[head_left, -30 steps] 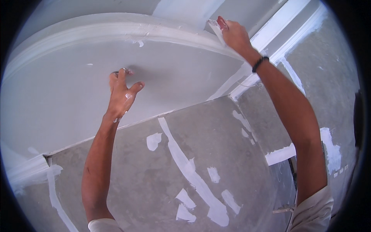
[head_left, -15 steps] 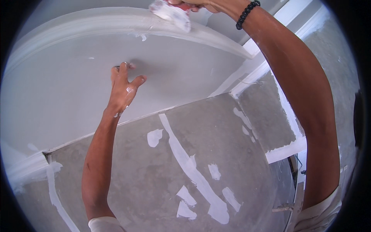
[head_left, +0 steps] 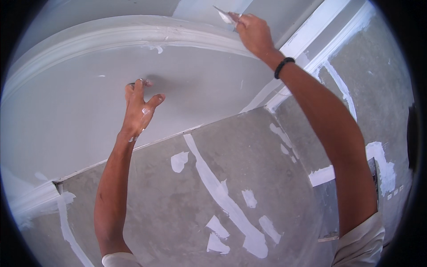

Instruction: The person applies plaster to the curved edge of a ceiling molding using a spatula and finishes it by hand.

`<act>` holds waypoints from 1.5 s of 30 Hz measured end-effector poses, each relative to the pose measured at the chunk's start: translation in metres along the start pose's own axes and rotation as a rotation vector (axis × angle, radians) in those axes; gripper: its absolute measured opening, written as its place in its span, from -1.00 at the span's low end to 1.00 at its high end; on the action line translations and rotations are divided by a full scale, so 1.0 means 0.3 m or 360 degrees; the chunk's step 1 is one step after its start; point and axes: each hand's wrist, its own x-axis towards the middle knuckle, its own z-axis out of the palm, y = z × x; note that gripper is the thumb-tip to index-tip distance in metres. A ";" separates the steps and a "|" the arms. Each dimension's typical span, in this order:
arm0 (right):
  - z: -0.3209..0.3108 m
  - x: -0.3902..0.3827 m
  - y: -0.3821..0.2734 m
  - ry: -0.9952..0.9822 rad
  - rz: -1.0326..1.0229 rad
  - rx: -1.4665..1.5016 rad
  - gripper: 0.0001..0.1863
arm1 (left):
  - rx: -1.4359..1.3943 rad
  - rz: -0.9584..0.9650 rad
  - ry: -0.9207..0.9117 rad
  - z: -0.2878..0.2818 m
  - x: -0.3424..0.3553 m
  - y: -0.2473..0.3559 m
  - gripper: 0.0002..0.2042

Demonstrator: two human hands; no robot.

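i have the right hand clenched round a scraper with white paste on it, raised at the top of my view, just past the curved molding; whether the blade touches anything, i cannot tell. the left hand, smeared white, is at the gray panel, thumb spread and fingers bent; i cannot tell whether it grasps anything.

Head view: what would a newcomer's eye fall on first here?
The raised right hand stands out first, gripping a scraper near the curved white moulding at the top. The left hand, flecked with white, shows against the pale grey panel, left of centre. Below, a long white stripe runs down a darker grey wall.
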 end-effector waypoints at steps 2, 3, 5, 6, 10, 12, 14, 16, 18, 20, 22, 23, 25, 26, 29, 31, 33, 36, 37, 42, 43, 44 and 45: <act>0.044 -0.070 -0.020 0.0047 -0.0071 -0.0056 -0.72 | -0.0058 -0.0087 -0.0071 0.006 0.006 0.018 -0.51; 0.062 -0.108 -0.039 0.0067 -0.0096 -0.0062 -0.71 | -0.0085 -0.0129 -0.0100 -0.001 0.006 0.030 -0.48; 0.074 -0.196 -0.085 0.0101 -0.0142 -0.0080 -0.69 | -0.0013 -0.0072 -0.0093 -0.009 0.010 0.032 -0.49; 0.064 -0.232 -0.105 0.0059 -0.0070 -0.0034 -0.68 | 0.0026 -0.0051 -0.0099 -0.008 0.006 0.028 -0.49; -0.026 -0.329 -0.105 -0.0062 -0.0272 0.0122 -0.78 | -0.0114 -0.0134 -0.0112 -0.007 -0.014 0.028 -0.49; -0.109 -0.341 -0.077 -0.0002 -0.0379 0.0195 -0.82 | -0.0141 -0.0107 -0.0124 -0.016 -0.010 0.021 -0.49; -0.138 -0.322 -0.012 -0.0004 -0.0151 0.0071 -0.77 | -0.0174 -0.0123 -0.0104 -0.020 -0.016 0.043 -0.49; -0.131 -0.264 0.045 -0.0083 0.0109 -0.0043 -0.74 | -0.0194 -0.0128 -0.0088 -0.021 -0.015 0.031 -0.49; -0.112 -0.146 0.110 -0.0237 0.0382 -0.0181 -0.72 | -0.0234 -0.0104 -0.0072 -0.012 -0.004 -0.013 -0.49; -0.060 -0.037 0.245 -0.0444 0.0459 -0.0211 -0.70 | -0.0268 -0.0108 -0.0070 -0.002 0.007 0.001 -0.50; -0.003 0.055 0.328 -0.0586 0.0544 -0.0230 -0.68 | -0.0277 -0.0094 -0.0074 0.008 0.011 0.020 -0.50; 0.017 0.092 0.303 -0.0630 0.0593 -0.0225 -0.67 | -0.0261 -0.0085 -0.0079 0.006 0.011 0.022 -0.50; 0.015 0.122 0.270 -0.0706 0.0642 -0.0090 -0.74 | -0.0209 -0.0085 -0.0104 0.008 0.020 0.038 -0.49; -0.013 0.116 0.100 -0.0768 0.0639 0.0108 -0.75 | -0.0120 -0.0148 -0.0116 -0.015 0.002 0.016 -0.49; -0.138 0.220 -0.111 -0.1060 0.0757 0.0135 -0.72 | -0.0053 -0.0133 -0.0124 -0.013 0.006 0.025 -0.48; -0.140 0.233 -0.127 -0.1226 0.0785 0.0163 -0.73 | -0.0059 -0.0129 -0.0125 0.009 0.007 0.032 -0.49; -0.165 0.273 -0.147 -0.1259 0.0679 0.0338 -0.72 | -0.0089 -0.0133 -0.0083 0.003 0.010 0.060 -0.49; -0.228 0.300 -0.304 -0.1259 0.0638 0.0525 -0.84 | -0.0042 -0.0135 -0.0003 -0.021 -0.003 0.069 -0.52; -0.247 0.291 -0.356 -0.1229 0.0637 0.0614 -0.86 | -0.0021 -0.0115 0.0071 -0.029 -0.009 0.063 -0.52; -0.300 0.272 -0.257 -0.0742 0.0952 0.1436 -0.74 | -0.0066 -0.0048 0.0432 -0.036 -0.001 0.168 -0.54; -0.296 0.252 -0.216 -0.0689 0.0987 0.1399 -0.74 | -0.0025 -0.0016 0.0483 -0.047 -0.004 0.156 -0.53; -0.321 0.246 -0.166 -0.0627 0.1013 0.1321 -0.73 | -0.0024 0.0030 0.0536 -0.048 0.006 0.149 -0.53; -0.321 0.227 -0.128 -0.0571 0.1045 0.1276 -0.73 | 0.0009 0.0066 0.0588 -0.055 0.016 0.143 -0.53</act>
